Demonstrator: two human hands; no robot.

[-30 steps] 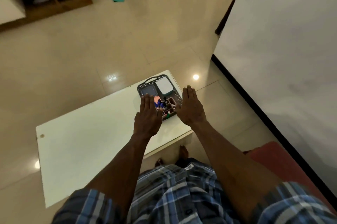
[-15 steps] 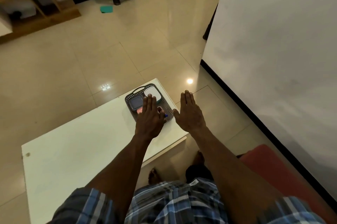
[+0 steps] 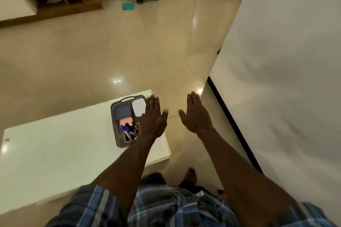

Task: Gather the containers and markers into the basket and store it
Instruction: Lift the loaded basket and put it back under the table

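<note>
Since the earlier frame both hands have drifted rightward off the basket [image 3: 118, 140]; the left hand [image 3: 153, 121] now covers only its right edge, flat, fingers straight and empty; the right hand [image 3: 196, 116] hovers beyond the desk [image 3: 60, 143] over the floor [image 3: 92, 51], likewise spread and holding nothing; the basket sits at the desk's far right corner, holding a grey-blue container [image 3: 123, 111], a white container [image 3: 138, 106], a pink container [image 3: 125, 122] and a cluster of markers [image 3: 129, 130].
</note>
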